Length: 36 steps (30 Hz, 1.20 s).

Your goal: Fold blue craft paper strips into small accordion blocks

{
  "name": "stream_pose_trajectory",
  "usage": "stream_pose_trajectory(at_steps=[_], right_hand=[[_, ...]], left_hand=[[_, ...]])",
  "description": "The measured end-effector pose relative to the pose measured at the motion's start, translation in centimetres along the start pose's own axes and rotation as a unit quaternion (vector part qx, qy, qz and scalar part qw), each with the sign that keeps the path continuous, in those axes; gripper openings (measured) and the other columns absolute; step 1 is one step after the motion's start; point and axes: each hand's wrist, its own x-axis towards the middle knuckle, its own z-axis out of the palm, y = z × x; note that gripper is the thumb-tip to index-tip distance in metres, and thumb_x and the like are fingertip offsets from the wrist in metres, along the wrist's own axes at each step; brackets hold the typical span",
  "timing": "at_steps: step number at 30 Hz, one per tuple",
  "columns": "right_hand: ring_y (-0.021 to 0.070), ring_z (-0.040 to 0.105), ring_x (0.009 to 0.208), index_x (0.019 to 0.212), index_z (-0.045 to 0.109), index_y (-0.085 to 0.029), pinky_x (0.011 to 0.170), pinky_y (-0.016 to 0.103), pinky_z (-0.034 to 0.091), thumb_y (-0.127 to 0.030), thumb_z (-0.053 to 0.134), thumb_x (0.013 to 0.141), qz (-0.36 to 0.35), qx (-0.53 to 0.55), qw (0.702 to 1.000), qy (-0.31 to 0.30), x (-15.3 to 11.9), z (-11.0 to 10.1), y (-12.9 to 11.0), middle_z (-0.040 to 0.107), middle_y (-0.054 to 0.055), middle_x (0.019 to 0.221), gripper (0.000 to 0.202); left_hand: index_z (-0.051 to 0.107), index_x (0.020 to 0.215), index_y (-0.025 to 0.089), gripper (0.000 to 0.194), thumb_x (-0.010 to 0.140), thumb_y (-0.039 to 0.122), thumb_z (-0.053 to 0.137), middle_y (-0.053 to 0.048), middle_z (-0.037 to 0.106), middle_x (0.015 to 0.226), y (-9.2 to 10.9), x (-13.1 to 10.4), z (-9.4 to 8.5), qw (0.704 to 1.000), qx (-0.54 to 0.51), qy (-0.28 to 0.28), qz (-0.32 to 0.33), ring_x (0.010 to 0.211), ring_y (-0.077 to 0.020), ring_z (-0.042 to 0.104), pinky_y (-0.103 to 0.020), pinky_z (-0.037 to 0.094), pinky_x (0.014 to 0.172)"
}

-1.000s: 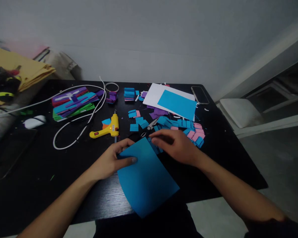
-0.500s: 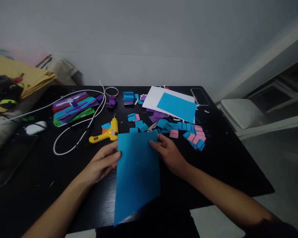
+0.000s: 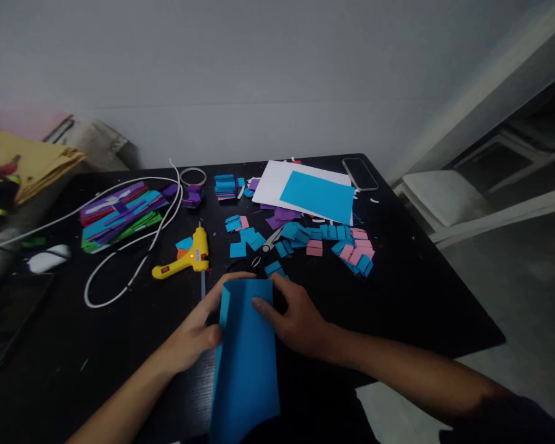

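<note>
Left hand (image 3: 197, 333) and right hand (image 3: 298, 317) pinch bent blue sheet (image 3: 250, 361) at opposite sides; even pressure should help keep edges square.

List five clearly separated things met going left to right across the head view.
White rounded mouse-like object, yellow plastic glue gun, bent blue paper sheet, dark rectangular phone with pale rim, white flat seat.

Room to pass over the worktop (image 3: 425, 302) at right, yellow glue gun (image 3: 200, 250) and looped white cable (image 3: 105, 306) barring the left, paper pieces (image 3: 314, 248) ahead, scissors (image 3: 267, 246) seemingly reaching near the left hand (image 3: 197, 333)
</note>
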Motion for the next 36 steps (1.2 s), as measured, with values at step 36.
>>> stream_pose_trajectory(at_steps=[36], right_hand=[[0.0121, 0.073, 0.069, 0.105, 0.075, -0.02, 0.059, 0.022, 0.06, -0.019, 0.083, 0.084, 0.023, 0.256, 0.966, -0.041, 0.4, -1.5, 0.3, 0.075, 0.0, 0.086, 0.022]], left_hand=[[0.072, 0.074, 0.015, 0.025, 0.07, 0.025, 0.095, 0.003, 0.069, 0.061, 1.9, 2.3, 2.0, 0.963, -0.154, 0.127, -0.179, 0.049, -0.0087, 0.062, -0.015, 0.047, 0.046]])
